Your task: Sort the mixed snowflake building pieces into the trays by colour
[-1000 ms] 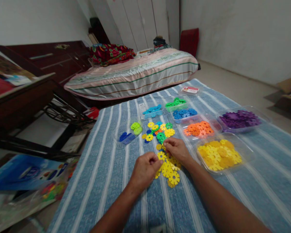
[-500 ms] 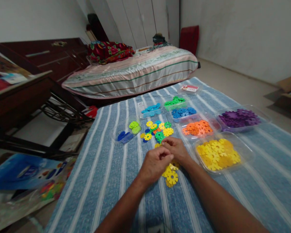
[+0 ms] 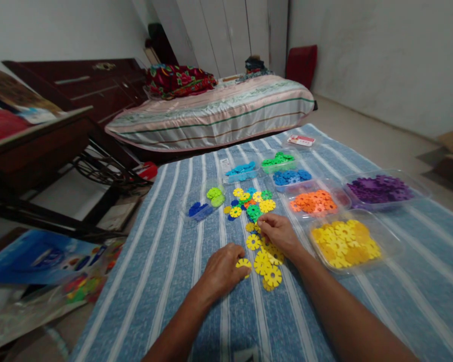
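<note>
My left hand [image 3: 222, 269] rests on the blue striped cloth [image 3: 173, 281] with its fingers curled on a yellow snowflake disc [image 3: 243, 264]. My right hand [image 3: 279, 232] is closed in a pinch on a yellow disc at the top of a joined cluster of yellow discs [image 3: 268, 261] lying flat between the two hands. Just beyond my hands lies a loose pile of mixed-colour discs [image 3: 252, 201].
Clear trays hold sorted discs: yellow [image 3: 345, 241], orange [image 3: 313, 201], purple [image 3: 379, 188], blue [image 3: 290, 177], green [image 3: 277, 161], light blue [image 3: 242, 172]. A small tray with dark blue and lime discs [image 3: 204, 203] sits left. A mattress [image 3: 215, 113], dark wooden furniture [image 3: 41, 151] and toy packaging [image 3: 41, 259] surround the cloth.
My left hand had come up against my right hand, then drew back toward me and to the left with a yellow disc. My right hand stayed at the cluster's top.
</note>
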A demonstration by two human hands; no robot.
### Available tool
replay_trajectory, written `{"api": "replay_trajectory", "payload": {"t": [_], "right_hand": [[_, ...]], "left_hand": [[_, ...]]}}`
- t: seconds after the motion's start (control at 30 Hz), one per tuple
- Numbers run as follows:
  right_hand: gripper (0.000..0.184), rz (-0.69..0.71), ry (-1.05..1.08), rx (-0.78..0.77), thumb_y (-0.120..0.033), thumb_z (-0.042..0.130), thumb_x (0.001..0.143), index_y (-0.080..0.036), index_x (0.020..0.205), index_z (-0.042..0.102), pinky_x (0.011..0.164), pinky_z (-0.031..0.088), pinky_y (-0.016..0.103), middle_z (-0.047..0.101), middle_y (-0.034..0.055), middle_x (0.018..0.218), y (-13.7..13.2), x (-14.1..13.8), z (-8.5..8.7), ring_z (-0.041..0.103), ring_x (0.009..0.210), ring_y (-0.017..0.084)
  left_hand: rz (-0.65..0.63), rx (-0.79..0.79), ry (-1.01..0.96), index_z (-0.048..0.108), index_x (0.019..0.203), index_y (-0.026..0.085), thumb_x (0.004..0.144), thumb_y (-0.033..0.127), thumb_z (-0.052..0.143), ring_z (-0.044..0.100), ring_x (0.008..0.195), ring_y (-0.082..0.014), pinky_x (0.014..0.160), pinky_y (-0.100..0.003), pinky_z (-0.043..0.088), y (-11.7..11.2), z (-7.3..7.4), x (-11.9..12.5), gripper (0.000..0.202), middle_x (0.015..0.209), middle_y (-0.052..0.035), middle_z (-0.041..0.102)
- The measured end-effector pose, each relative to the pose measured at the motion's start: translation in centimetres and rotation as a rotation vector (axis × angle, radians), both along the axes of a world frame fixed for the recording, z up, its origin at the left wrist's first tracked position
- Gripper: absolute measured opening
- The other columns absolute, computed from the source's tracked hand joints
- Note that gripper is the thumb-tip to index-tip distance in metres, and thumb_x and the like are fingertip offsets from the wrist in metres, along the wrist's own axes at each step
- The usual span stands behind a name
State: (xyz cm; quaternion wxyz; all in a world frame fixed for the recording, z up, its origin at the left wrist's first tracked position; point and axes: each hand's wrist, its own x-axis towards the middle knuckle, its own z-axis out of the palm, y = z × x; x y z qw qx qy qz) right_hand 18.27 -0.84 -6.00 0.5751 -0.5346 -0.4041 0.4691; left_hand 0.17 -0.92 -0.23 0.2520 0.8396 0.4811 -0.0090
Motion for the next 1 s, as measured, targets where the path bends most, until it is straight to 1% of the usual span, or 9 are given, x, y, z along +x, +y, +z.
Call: {"api": "replay_trajectory", "payload": {"t": [0.13, 0.3, 0.4, 0.5, 0.6, 0.7, 0.8, 0.9, 1.0], "right_hand": [[0.021, -0.009, 0.006, -0.004, -0.039, 0.059, 0.071, -0.018, 0.069, 0.061, 0.035, 0.033, 0.019, 0.052, -0.006, 0.047, 0.0, -0.1, 0.2, 0.044, 0.034, 0.008], [0.02, -0.004, -0.008, 0.004, -0.038, 0.058, 0.072, -0.018, 0.069, 0.061, 0.036, 0.033, 0.019, 0.053, -0.0055, 0.048, 0.1, -0.1, 0.0, 0.045, 0.035, 0.008], [0.019, -0.007, -0.004, 0.016, -0.037, 0.058, 0.071, -0.019, 0.069, 0.062, 0.039, 0.036, 0.02, 0.054, -0.0046, 0.05, 0.1, 0.1, -0.2, 0.046, 0.039, 0.009], [0.016, 0.012, 0.017, 0.077, -0.034, 0.063, 0.066, -0.018, 0.064, 0.061, 0.048, 0.041, 0.024, 0.058, -0.0011, 0.056, -0.2, 0.4, -0.4, 0.052, 0.051, 0.013], [0.015, 0.032, 0.037, 0.12, -0.031, 0.065, 0.063, -0.018, 0.061, 0.058, 0.054, 0.043, 0.026, 0.06, 0.0008, 0.059, -0.5, 0.6, -0.6, 0.055, 0.059, 0.016], [0.011, 0.021, -0.001, 0.138, -0.028, 0.065, 0.062, -0.018, 0.065, 0.062, 0.057, 0.045, 0.025, 0.062, 0.0002, 0.064, -0.3, 0.5, -0.4, 0.056, 0.063, 0.015], [0.014, -0.009, -0.024, 0.072, -0.031, 0.06, 0.068, -0.017, 0.068, 0.063, 0.048, 0.041, 0.021, 0.058, -0.0025, 0.057, 0.0, 0.2, -0.1, 0.052, 0.051, 0.011], [0.019, -0.005, -0.008, 0.007, -0.036, 0.057, 0.071, -0.017, 0.07, 0.062, 0.037, 0.033, 0.019, 0.052, -0.0057, 0.049, 0.2, -0.1, 0.0, 0.045, 0.037, 0.008], [0.02, 0.006, -0.004, -0.004, -0.037, 0.058, 0.071, -0.017, 0.071, 0.062, 0.035, 0.033, 0.018, 0.052, -0.006, 0.048, 0.1, -0.1, -0.1, 0.045, 0.035, 0.007]], "left_hand": [[0.044, -0.113, -0.071, 0.06, 0.065, 0.018, 0.065, 0.024, 0.063, 0.049, 0.059, -0.013, 0.055, -0.024, 0.03, 0.4, 0.1, 0.0, 0.006, 0.059, 0.0041, 0.053], [0.148, -0.34, -0.343, 0.058, 0.061, 0.016, 0.066, 0.024, 0.061, 0.042, 0.048, -0.0092, 0.047, -0.022, 0.029, 0.7, 0.8, 1.1, 0.01, 0.05, 0.0046, 0.049], [0.169, -0.461, -0.526, 0.059, 0.063, 0.015, 0.066, 0.025, 0.063, 0.043, 0.047, -0.0074, 0.047, -0.02, 0.032, 0.3, 2.1, 3.6, 0.011, 0.05, 0.0048, 0.05], [0.143, -0.589, -0.753, 0.063, 0.074, 0.014, 0.066, 0.028, 0.066, 0.053, 0.052, -0.0094, 0.054, -0.022, 0.042, -0.1, 4.3, 6.8, 0.016, 0.058, 0.0021, 0.058], [0.089, -0.548, -0.883, 0.065, 0.084, 0.014, 0.066, 0.026, 0.066, 0.061, 0.069, -0.0131, 0.067, -0.026, 0.048, 0.0, 5.7, 8.6, 0.022, 0.076, -0.0018, 0.066], [0.093, -0.318, -0.741, 0.065, 0.079, 0.015, 0.071, 0.024, 0.061, 0.058, 0.068, -0.0129, 0.065, -0.024, 0.044, 0.5, 5.1, 8.0, 0.013, 0.073, -0.0009, 0.064], [0.056, -0.097, -0.387, 0.061, 0.07, 0.016, 0.075, 0.022, 0.055, 0.054, 0.064, -0.0131, 0.061, -0.025, 0.039, 0.6, 2.9, 5.9, 0.011, 0.067, -0.0002, 0.06], [-0.003, 0.01, -0.09, 0.059, 0.07, 0.017, 0.077, 0.022, 0.053, 0.054, 0.067, -0.0144, 0.062, -0.026, 0.035, 0.0, 0.8, 3.9, 0.01, 0.069, -0.0007, 0.059], [-0.005, 0.057, 0.002, 0.059, 0.078, 0.018, 0.077, 0.023, 0.054, 0.055, 0.072, -0.0157, 0.066, -0.026, 0.036, -0.7, -0.3, 3.0, 0.008, 0.077, -0.0018, 0.06]]}}
